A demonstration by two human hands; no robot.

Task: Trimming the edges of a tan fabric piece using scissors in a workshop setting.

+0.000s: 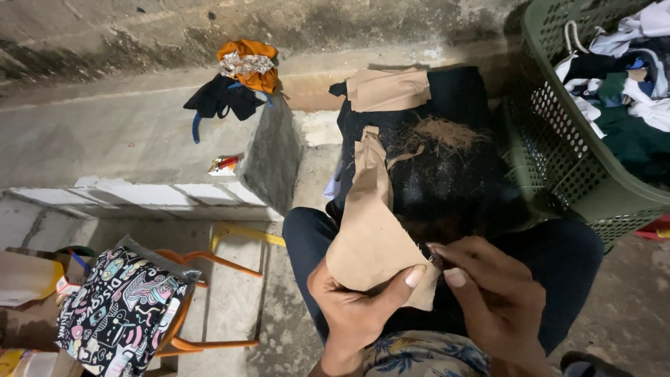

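A tan piece of fabric [368, 237] lies over my dark-trousered lap, its narrow end reaching up onto a black garment [447, 139]. My left hand [359, 307] grips the tan fabric's lower edge, thumb on top. My right hand [492, 290] pinches something small and dark at that same edge, right beside the left thumb; what it is I cannot tell. The black garment carries a brownish frayed patch [447, 131] and a second tan piece [389, 89] at its far end.
A green plastic laundry basket [558, 139] full of clothes stands at the right. An orange and black heap of clothes [237, 80] lies on a concrete ledge at the back. At lower left an orange chair [209, 300] holds a patterned bag [118, 314].
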